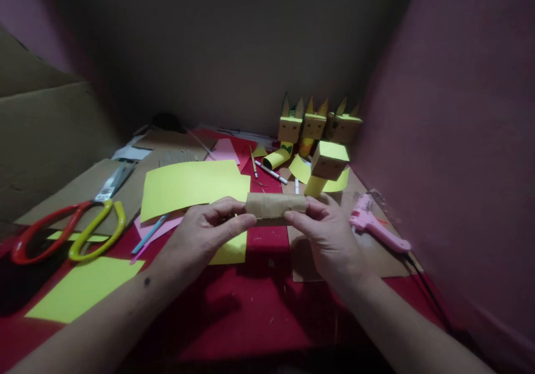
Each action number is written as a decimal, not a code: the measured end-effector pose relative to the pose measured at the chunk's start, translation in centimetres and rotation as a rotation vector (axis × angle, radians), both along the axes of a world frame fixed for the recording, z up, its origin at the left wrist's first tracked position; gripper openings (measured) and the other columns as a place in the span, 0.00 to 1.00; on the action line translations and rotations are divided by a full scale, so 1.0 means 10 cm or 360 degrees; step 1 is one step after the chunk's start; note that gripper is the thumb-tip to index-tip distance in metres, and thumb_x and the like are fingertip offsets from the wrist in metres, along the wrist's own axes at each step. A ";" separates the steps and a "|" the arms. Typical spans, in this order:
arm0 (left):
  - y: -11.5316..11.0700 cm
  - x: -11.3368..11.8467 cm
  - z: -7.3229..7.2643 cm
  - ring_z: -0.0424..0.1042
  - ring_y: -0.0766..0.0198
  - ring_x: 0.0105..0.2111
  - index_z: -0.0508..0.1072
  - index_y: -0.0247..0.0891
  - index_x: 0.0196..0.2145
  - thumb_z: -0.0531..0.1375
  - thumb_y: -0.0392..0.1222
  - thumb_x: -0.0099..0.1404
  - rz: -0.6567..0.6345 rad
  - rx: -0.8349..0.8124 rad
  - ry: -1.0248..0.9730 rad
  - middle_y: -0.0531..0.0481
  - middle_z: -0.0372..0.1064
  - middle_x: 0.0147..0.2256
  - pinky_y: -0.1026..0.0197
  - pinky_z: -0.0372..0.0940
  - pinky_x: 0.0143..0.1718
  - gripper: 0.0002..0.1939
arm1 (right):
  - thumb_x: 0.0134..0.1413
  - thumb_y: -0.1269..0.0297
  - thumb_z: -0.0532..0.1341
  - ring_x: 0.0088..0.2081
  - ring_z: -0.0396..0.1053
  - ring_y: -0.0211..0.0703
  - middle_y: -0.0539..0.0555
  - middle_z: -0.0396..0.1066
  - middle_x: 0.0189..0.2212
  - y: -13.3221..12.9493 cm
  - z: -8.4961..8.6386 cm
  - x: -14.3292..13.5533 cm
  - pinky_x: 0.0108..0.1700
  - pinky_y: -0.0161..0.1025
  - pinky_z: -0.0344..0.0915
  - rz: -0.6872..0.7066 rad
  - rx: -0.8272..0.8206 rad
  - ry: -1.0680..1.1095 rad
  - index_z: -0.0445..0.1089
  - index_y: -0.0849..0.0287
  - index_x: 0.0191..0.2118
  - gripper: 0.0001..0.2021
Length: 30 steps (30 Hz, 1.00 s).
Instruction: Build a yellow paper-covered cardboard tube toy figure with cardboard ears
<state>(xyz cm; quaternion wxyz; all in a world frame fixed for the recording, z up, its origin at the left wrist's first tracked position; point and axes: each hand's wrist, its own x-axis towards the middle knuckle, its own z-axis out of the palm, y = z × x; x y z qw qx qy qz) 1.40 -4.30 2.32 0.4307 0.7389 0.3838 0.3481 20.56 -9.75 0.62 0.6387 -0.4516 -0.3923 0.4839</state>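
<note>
1. Nearest my camera, the bare left hand (pixel 213 223) pinches one end of a short brown cardboard tube (pixel 273 205), thumb in front and fingers behind, closed down to the tube's thickness.
2. The bare right hand (pixel 326 232) pinches the other end the same way; between them I see the tube level, raised over the dark red tabletop (pixel 251 318).
3. At my near left lies a flat bright-yellow paper sheet (pixel 86 290). Just beyond it are large scissors with one red and one yellow handle (pixel 103 197); the whitish print by the pivot is too small for me to read.
4. At my right, a pale-pink plastic glue gun (pixel 378 223) lies on a flat brown cardboard sheet (pixel 305 257). I cannot tell whether the dark marks at its far end are lettering.
5. Beyond the left hand I have a broad yellow paper sheet (pixel 192 187), slightly curled.
6. Farther back, a box-headed cardboard figure with a yellow top (pixel 330 165) stands near a yellow paper tube lying on its side (pixel 277 159).
7. Farthest, by the grey wall (pixel 209 39), I count three box-headed figures with pointed ears (pixel 314 126).
</note>
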 end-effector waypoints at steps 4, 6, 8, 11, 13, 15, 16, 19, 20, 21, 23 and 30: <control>0.02 0.08 -0.06 0.73 0.54 0.36 0.82 0.43 0.36 0.69 0.54 0.55 0.0068 -0.0209 -0.0051 0.49 0.77 0.35 0.56 0.67 0.34 0.15 | 0.48 0.67 0.68 0.40 0.73 0.48 0.53 0.78 0.33 -0.02 -0.05 -0.08 0.48 0.48 0.69 -0.0138 0.0162 -0.0387 0.80 0.54 0.32 0.04; 0.02 0.10 -0.10 0.74 0.52 0.38 0.83 0.45 0.37 0.70 0.51 0.55 0.0077 -0.0243 -0.0128 0.48 0.77 0.35 0.53 0.69 0.38 0.13 | 0.49 0.68 0.67 0.43 0.73 0.49 0.52 0.77 0.35 -0.03 -0.08 -0.11 0.48 0.48 0.68 -0.0221 0.0266 -0.0563 0.80 0.52 0.31 0.04; 0.01 0.11 -0.14 0.75 0.52 0.40 0.84 0.47 0.36 0.71 0.48 0.55 0.0089 -0.0231 -0.0197 0.49 0.77 0.35 0.51 0.70 0.42 0.10 | 0.50 0.70 0.66 0.44 0.72 0.49 0.52 0.77 0.35 -0.05 -0.08 -0.14 0.48 0.48 0.67 -0.0272 0.0332 -0.0660 0.79 0.51 0.31 0.05; 0.00 0.12 -0.15 0.74 0.53 0.42 0.84 0.48 0.35 0.71 0.46 0.55 0.0105 -0.0246 -0.0240 0.50 0.76 0.37 0.51 0.70 0.47 0.08 | 0.50 0.71 0.66 0.43 0.72 0.47 0.51 0.77 0.34 -0.06 -0.08 -0.17 0.47 0.46 0.67 -0.0273 0.0356 -0.0661 0.79 0.51 0.31 0.07; -0.02 0.13 -0.14 0.73 0.54 0.43 0.84 0.47 0.35 0.71 0.45 0.55 0.0120 -0.0269 -0.0282 0.49 0.75 0.39 0.52 0.69 0.48 0.08 | 0.51 0.72 0.65 0.42 0.72 0.46 0.50 0.77 0.34 -0.06 -0.07 -0.18 0.47 0.45 0.68 -0.0259 0.0372 -0.0628 0.79 0.52 0.33 0.08; -0.03 0.13 -0.14 0.73 0.54 0.45 0.84 0.46 0.36 0.70 0.43 0.56 0.0121 -0.0269 -0.0355 0.49 0.75 0.40 0.52 0.69 0.49 0.08 | 0.51 0.72 0.65 0.41 0.73 0.45 0.50 0.77 0.34 -0.06 -0.06 -0.18 0.47 0.45 0.68 -0.0240 0.0369 -0.0616 0.80 0.52 0.34 0.08; -0.03 0.14 -0.14 0.73 0.55 0.45 0.84 0.46 0.36 0.70 0.42 0.56 0.0119 -0.0260 -0.0394 0.49 0.74 0.40 0.52 0.69 0.50 0.08 | 0.51 0.72 0.66 0.42 0.73 0.46 0.50 0.78 0.35 -0.05 -0.06 -0.18 0.47 0.45 0.68 -0.0220 0.0347 -0.0619 0.80 0.52 0.35 0.08; -0.04 0.14 -0.15 0.72 0.54 0.45 0.84 0.49 0.37 0.69 0.40 0.57 0.0126 -0.0201 -0.0437 0.50 0.73 0.39 0.50 0.68 0.52 0.09 | 0.50 0.70 0.68 0.41 0.74 0.47 0.51 0.80 0.36 -0.04 -0.04 -0.17 0.47 0.46 0.69 -0.0108 0.0267 -0.0538 0.81 0.52 0.38 0.09; -0.04 0.15 -0.16 0.72 0.54 0.44 0.84 0.50 0.36 0.69 0.40 0.57 0.0132 -0.0176 -0.0424 0.50 0.73 0.38 0.49 0.68 0.52 0.09 | 0.49 0.70 0.69 0.41 0.75 0.46 0.50 0.80 0.36 -0.04 -0.04 -0.17 0.47 0.45 0.70 -0.0061 0.0248 -0.0459 0.82 0.51 0.38 0.10; -0.05 0.15 -0.17 0.72 0.55 0.43 0.84 0.50 0.36 0.69 0.40 0.57 0.0138 -0.0144 -0.0404 0.50 0.72 0.38 0.49 0.68 0.52 0.09 | 0.48 0.69 0.71 0.41 0.76 0.46 0.50 0.81 0.36 -0.04 -0.03 -0.17 0.47 0.44 0.71 -0.0017 0.0233 -0.0360 0.82 0.51 0.38 0.10; -0.06 0.15 -0.18 0.72 0.55 0.42 0.84 0.51 0.36 0.69 0.41 0.57 0.0146 -0.0069 -0.0360 0.50 0.71 0.37 0.49 0.68 0.52 0.09 | 0.46 0.68 0.73 0.42 0.77 0.46 0.49 0.82 0.36 -0.03 -0.04 -0.17 0.49 0.44 0.71 0.0067 0.0195 -0.0178 0.82 0.51 0.37 0.09; -0.06 0.14 -0.13 0.72 0.55 0.42 0.84 0.47 0.38 0.66 0.46 0.62 0.0021 0.0078 -0.0177 0.49 0.73 0.39 0.50 0.68 0.50 0.08 | 0.45 0.69 0.72 0.42 0.77 0.47 0.48 0.82 0.35 -0.03 -0.10 -0.12 0.51 0.46 0.71 -0.0001 0.0151 -0.0159 0.83 0.51 0.35 0.09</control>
